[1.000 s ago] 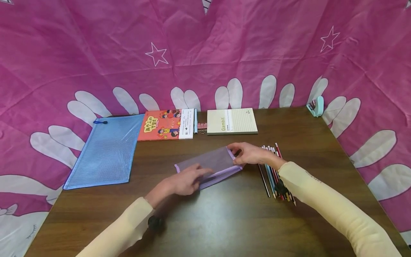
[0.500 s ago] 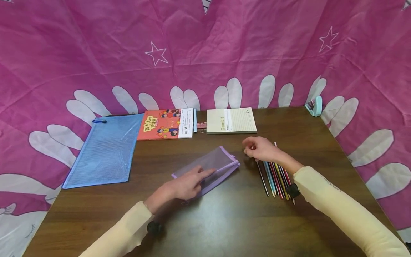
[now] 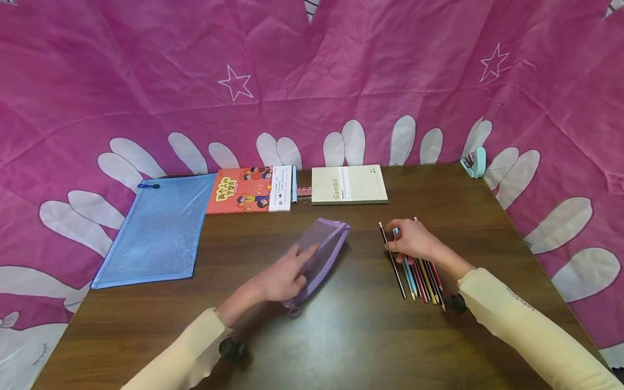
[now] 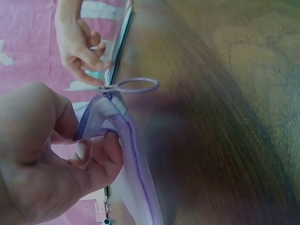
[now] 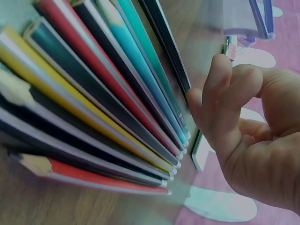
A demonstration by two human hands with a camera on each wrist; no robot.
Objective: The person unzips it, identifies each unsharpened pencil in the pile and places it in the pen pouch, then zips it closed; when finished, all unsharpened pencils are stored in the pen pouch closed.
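Note:
In the head view my left hand [image 3: 283,277] holds a purple mesh zipper pouch [image 3: 324,244] by its near end. The left wrist view has the thumb on one edge and curled fingers [image 4: 110,154] at the other, below the zipper's ring pull [image 4: 138,85]. My right hand [image 3: 414,241] hovers low over a row of pencils [image 3: 424,279], its thumb and forefinger apart beside a black pencil [image 3: 396,268] that lies a little left of the others. Close up, a fingertip is right by that black pencil [image 5: 166,42]; whether it touches is unclear.
A blue mesh zipper bag [image 3: 161,233] lies at the left. Along the back are a red book [image 3: 244,189], a light-blue pen [image 3: 294,184], a pink binder clip [image 3: 304,192] and a Gambit notebook [image 3: 349,185]. A mint-coloured item [image 3: 475,162] stands at the back right corner.
My right hand has let go of the pouch's far end and moved right to the pencils. The pouch has swung round and drawn left in my left hand.

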